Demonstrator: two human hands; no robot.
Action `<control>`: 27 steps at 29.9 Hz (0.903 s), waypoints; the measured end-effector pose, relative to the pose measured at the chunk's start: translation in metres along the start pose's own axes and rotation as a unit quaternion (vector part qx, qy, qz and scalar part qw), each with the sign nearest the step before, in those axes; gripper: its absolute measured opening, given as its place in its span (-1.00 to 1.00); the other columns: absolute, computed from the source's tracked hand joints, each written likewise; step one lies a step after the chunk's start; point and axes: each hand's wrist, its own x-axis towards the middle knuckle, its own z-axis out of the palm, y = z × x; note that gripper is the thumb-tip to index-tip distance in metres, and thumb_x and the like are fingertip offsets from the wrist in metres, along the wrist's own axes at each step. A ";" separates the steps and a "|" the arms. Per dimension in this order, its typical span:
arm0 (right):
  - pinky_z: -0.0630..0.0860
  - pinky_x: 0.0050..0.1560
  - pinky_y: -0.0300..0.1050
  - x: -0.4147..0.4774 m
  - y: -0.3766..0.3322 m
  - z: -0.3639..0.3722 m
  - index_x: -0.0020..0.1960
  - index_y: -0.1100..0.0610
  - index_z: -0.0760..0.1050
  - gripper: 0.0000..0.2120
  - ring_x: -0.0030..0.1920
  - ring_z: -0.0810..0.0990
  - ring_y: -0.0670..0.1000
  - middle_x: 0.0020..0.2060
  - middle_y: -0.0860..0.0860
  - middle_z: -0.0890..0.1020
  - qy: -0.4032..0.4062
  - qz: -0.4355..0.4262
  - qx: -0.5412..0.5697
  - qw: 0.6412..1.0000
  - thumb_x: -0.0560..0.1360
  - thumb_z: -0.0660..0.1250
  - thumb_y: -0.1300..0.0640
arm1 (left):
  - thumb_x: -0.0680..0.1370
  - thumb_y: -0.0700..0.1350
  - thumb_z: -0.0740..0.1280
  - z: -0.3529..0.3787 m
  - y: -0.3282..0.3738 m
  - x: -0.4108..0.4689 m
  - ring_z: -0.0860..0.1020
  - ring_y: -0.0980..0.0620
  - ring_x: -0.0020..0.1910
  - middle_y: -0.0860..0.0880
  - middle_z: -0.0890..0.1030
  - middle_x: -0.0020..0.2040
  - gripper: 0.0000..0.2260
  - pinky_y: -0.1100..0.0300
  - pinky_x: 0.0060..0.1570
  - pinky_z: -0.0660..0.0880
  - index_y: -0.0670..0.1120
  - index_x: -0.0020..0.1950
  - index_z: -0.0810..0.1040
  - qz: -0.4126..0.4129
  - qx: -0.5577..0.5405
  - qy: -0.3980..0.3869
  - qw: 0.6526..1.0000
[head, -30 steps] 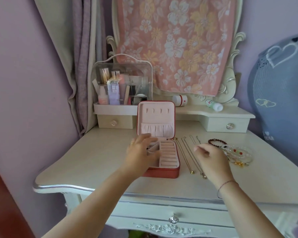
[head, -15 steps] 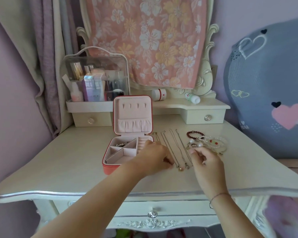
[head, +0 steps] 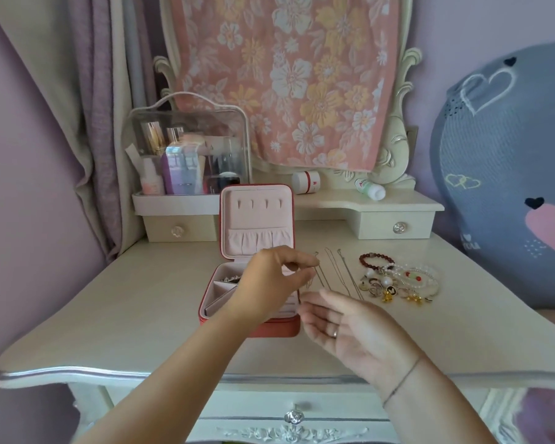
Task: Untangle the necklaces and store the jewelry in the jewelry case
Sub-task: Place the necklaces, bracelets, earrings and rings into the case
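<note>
My left hand (head: 269,280): raised over the front right corner of the case, thumb and forefinger pinched narrow on a fine chain; the other fingers curl loosely.
Held chain (head: 307,285): very thin and faint, hanging from my pinch towards 6 o'clock, down to my right fingertips.
My right hand (head: 346,331): palm up at 5 o'clock from my left hand, fingers spread wide and relaxed, holding nothing that I can make out; a ring sits on one finger and a thin cord circles the wrist.
Jewelry case (head: 257,225): red outside, pale pink inside, open on the dressing table (head: 125,315) with its lid upright at 12 o'clock; some jewelry lies in a back left compartment.
Necklaces on the table (head: 337,274): several fine chains laid out straight, side by side, at 3 o'clock from the case.
Bracelets and charms (head: 398,280): a loose heap just beyond the chains, further towards 3 o'clock, with a dark red bead bracelet at its far edge.
Cosmetics organiser (head: 186,149): clear-fronted, at 11 o'clock behind the case.
Floral cloth (head: 289,75): draped at 12 o'clock.
White jar (head: 305,182): on the shelf at 1 o'clock.
</note>
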 end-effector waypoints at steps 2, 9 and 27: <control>0.55 -0.25 -0.19 0.013 -0.007 0.012 0.01 0.35 0.58 -0.77 -0.28 0.57 0.00 -0.30 0.15 0.63 -0.013 0.029 0.065 0.997 0.58 0.24 0.19 | 0.49 -0.19 0.45 -0.008 -0.002 -0.003 0.59 0.23 -0.12 0.10 0.69 -0.11 -0.87 0.42 -0.02 0.46 0.02 -0.03 0.69 -0.007 -0.030 0.013 0.999; 0.39 -0.55 -0.37 0.074 -0.031 0.045 -0.14 0.23 0.58 -0.82 -0.52 0.45 -0.12 -0.48 0.03 0.55 0.001 0.070 0.094 0.993 0.56 0.29 0.17 | 0.48 -0.28 0.45 -0.047 -0.013 -0.010 0.65 -0.07 -0.18 -0.02 0.70 -0.18 -0.83 0.17 -0.02 0.59 0.01 -0.14 0.67 -0.060 -0.110 0.042 0.991; 0.22 -0.53 -0.39 0.122 -0.087 0.091 -0.03 0.12 0.57 -0.85 -0.54 0.37 -0.18 -0.49 -0.11 0.49 -0.063 -0.033 -0.079 0.994 0.58 0.22 0.18 | 0.45 -0.24 0.30 -0.110 -0.021 0.005 0.50 0.21 -0.22 0.22 0.57 -0.27 -0.75 0.25 -0.08 0.45 0.05 -0.01 0.67 -0.135 0.070 -0.287 0.946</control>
